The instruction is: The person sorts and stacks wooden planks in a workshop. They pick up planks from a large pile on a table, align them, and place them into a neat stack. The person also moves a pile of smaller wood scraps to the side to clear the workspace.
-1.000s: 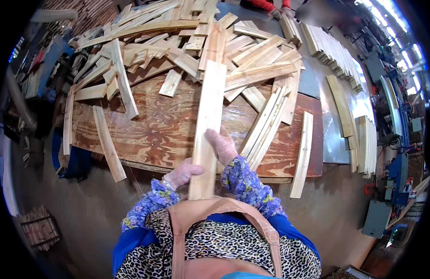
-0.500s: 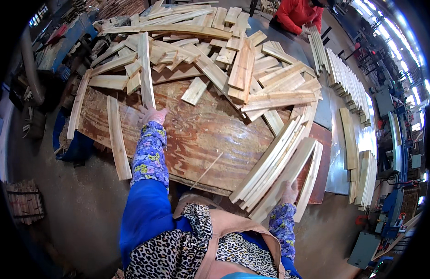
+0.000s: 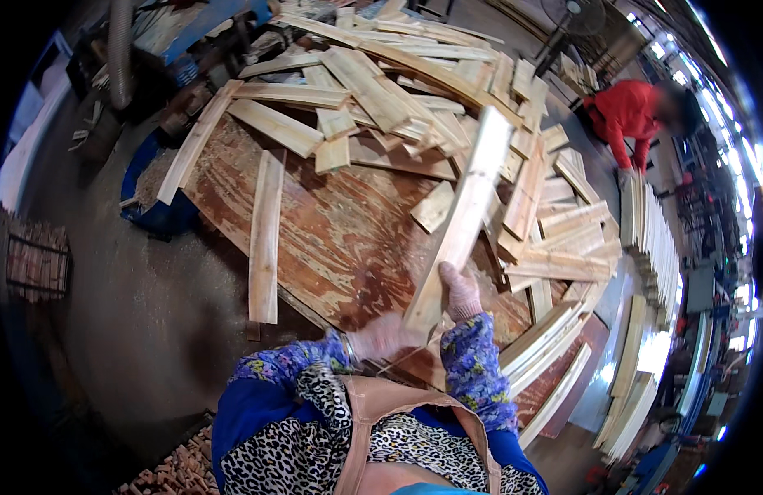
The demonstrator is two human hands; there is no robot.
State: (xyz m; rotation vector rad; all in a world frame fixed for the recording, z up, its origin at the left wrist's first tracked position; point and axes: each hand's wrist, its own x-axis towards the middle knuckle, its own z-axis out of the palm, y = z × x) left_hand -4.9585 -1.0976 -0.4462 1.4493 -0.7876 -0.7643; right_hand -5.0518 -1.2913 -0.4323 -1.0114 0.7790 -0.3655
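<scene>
My right hand [image 3: 461, 290] is closed on the lower part of a long pale wooden board [image 3: 472, 194], its thumb lying along the face. Tilted up and away from me, the board rises over the worktable. By its near end is my left hand [image 3: 381, 337], smeared by motion; I cannot tell whether it touches the wood. Past the board's far end spreads a loose heap of wooden boards [image 3: 373, 91]. To the right of my right forearm lies a row of boards [image 3: 542, 346], with a single board [image 3: 556, 394] apart from it.
The worn plywood tabletop [image 3: 332, 223] has one board [image 3: 268, 239] overhanging its near left edge. A blue bin [image 3: 160, 206] stands beyond the left side. At the far right, a person in red [image 3: 633, 120] handles a long row of upright slats [image 3: 649, 235].
My right hand has lifted a board from the right side and swung it to the middle. My left hand has left the board it touched at the far left and drawn back towards me.
</scene>
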